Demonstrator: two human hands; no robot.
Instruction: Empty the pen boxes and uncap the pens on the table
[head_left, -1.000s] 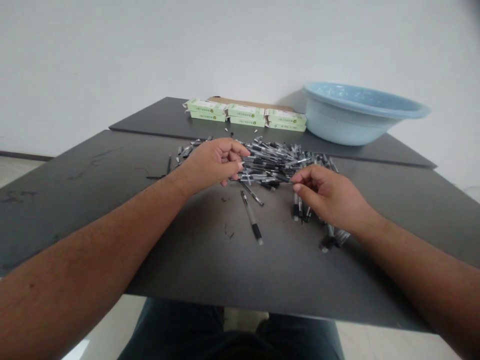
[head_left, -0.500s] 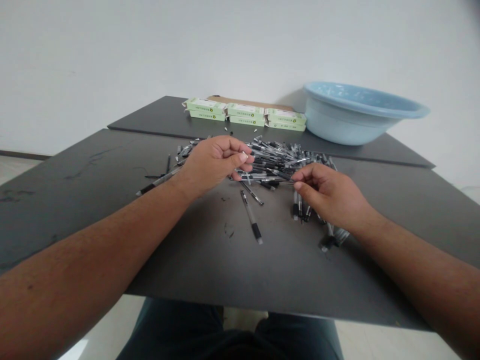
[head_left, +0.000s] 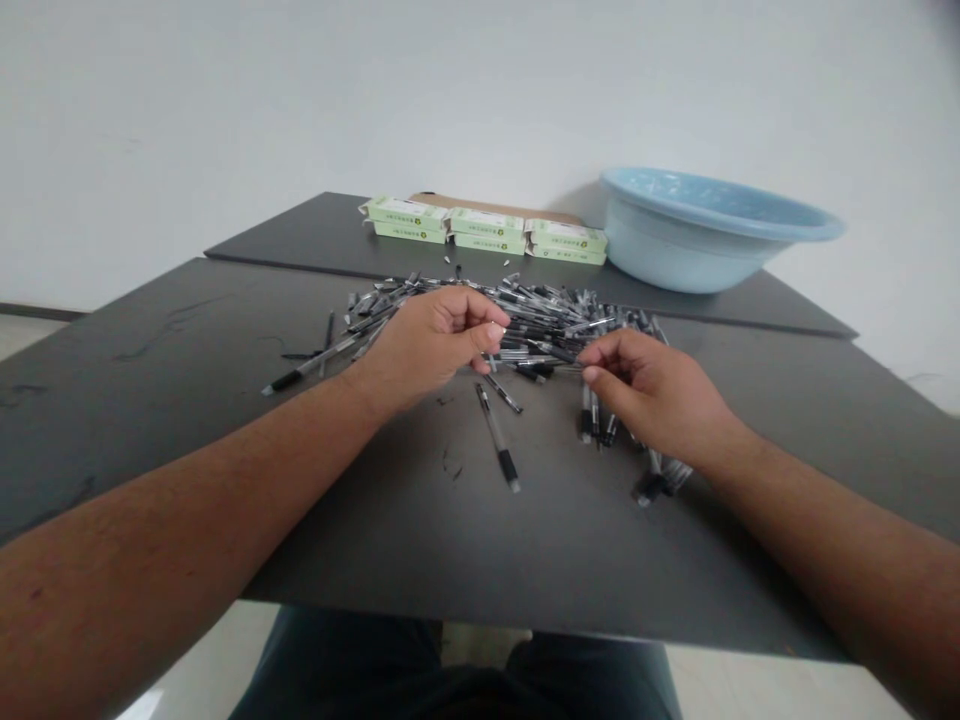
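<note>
A pen [head_left: 559, 351] with a dark grip lies just above the near edge of a heaped pile of pens [head_left: 540, 298], its thin end angled toward the left. The right hand [head_left: 652, 385] pinches it between thumb and forefinger; the rest of the pen is hidden by the fingers. The left hand [head_left: 431, 340] has thumb and forefinger pressed together on what looks like a small pale piece [head_left: 502, 329], too tiny to identify.

That little piece seems the likeliest thing to be lost: a slight slip of the fingertips could drop it among the clear barrels, where it would be hard to spot. The pen's thin end could also snag on the pile if the right hand dips, twisting it in a light pinch.

Nearer the person, one loose pen [head_left: 498, 436] lies alone on the dark desk [head_left: 390, 540]; a sleeve or wrist brushing it might set it rolling. Beyond the pile sit small pale tips [head_left: 507, 262], then green boxes [head_left: 487, 242] stacked in pairs, with a blue basin [head_left: 675, 245] just beside them.
</note>
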